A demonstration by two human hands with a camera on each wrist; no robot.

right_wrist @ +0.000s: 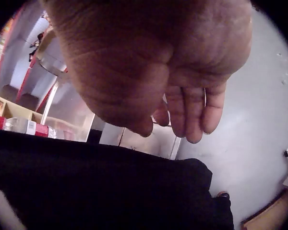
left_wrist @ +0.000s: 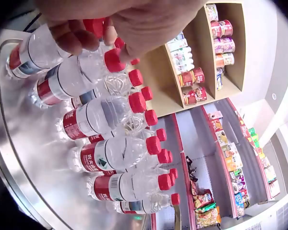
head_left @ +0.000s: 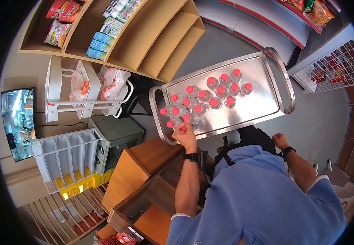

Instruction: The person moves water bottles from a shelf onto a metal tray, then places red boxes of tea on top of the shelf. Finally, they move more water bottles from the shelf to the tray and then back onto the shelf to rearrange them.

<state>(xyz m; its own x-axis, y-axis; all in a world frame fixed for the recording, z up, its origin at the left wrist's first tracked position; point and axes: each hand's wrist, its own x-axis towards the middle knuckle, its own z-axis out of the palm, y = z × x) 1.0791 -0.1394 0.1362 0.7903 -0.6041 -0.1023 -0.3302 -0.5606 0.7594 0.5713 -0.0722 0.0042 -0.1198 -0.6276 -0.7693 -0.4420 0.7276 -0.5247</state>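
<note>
Clear bottles with red caps (head_left: 221, 90) stand in a group on a metal tray (head_left: 250, 112). At the tray's near left corner my left hand (head_left: 186, 138) pinches the red cap of one bottle. The left wrist view has the left hand (left_wrist: 134, 24) at the top, its fingers round a red cap (left_wrist: 94, 27), and other upright bottles (left_wrist: 116, 187) beside it. My right hand (head_left: 281, 141) hangs off the tray's near side, holding nothing. In the right wrist view the right hand (right_wrist: 158, 62) has its fingers loosely bent.
Wooden shelves (head_left: 160, 41) with packs and bottles stand beyond the tray. A white wire basket (head_left: 336, 61) is at the right, a plastic rack (head_left: 69, 155) at the left. Wooden furniture (head_left: 144, 163) stands near the tray's left end, and a raised handle (head_left: 288, 81) is at its right end.
</note>
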